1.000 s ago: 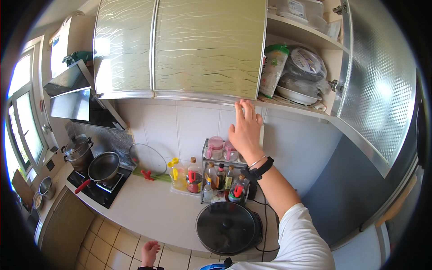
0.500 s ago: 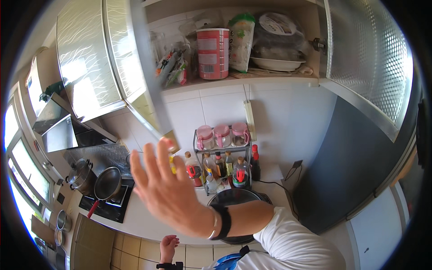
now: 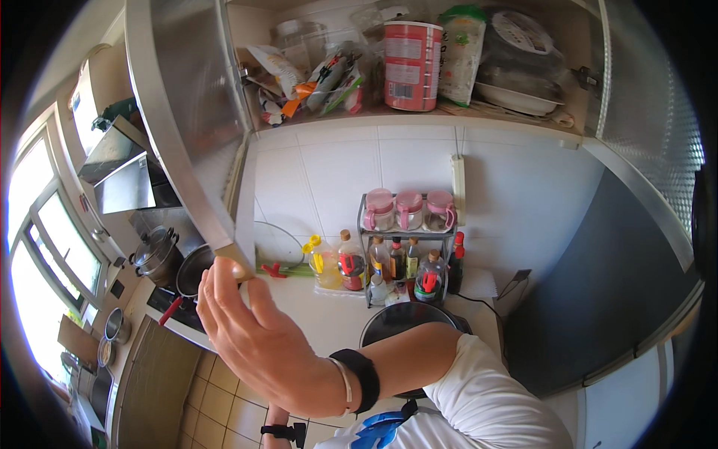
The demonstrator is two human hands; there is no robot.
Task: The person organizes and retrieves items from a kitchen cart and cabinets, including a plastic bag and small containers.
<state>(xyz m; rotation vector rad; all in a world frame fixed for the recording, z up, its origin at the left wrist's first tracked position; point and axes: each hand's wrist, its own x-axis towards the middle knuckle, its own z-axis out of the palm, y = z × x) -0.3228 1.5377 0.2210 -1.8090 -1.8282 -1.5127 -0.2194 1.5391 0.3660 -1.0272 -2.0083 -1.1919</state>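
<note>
My right hand (image 3: 258, 340) is raised at the lower corner of a glass cabinet door (image 3: 161, 127) with a metal frame. Its fingers lie along the left of that corner and the thumb is at the right, closed on it. A black band and a thin bracelet circle this wrist. Below it, my left hand (image 3: 277, 414) is mostly covered by the right one, so its fingers cannot be seen. Inside the cabinet stand a pink-red canister (image 3: 413, 66), a green-and-white bag (image 3: 461, 56), a wrapped dish (image 3: 520, 93) and several small packets (image 3: 329, 82).
A second glass door (image 3: 651, 127) stands open at right. Below, a rack (image 3: 407, 234) holds pink-lidded jars (image 3: 409, 209) over several bottles (image 3: 396, 258). A black round pan (image 3: 407, 320) sits on the counter (image 3: 329, 322). Pots (image 3: 155, 258) stand on the stove at left.
The cabinet door has swung farther left, uncovering the packets. My right hand has moved left and closed on its corner. The view has turned left, and my left hand has become mostly hidden.
</note>
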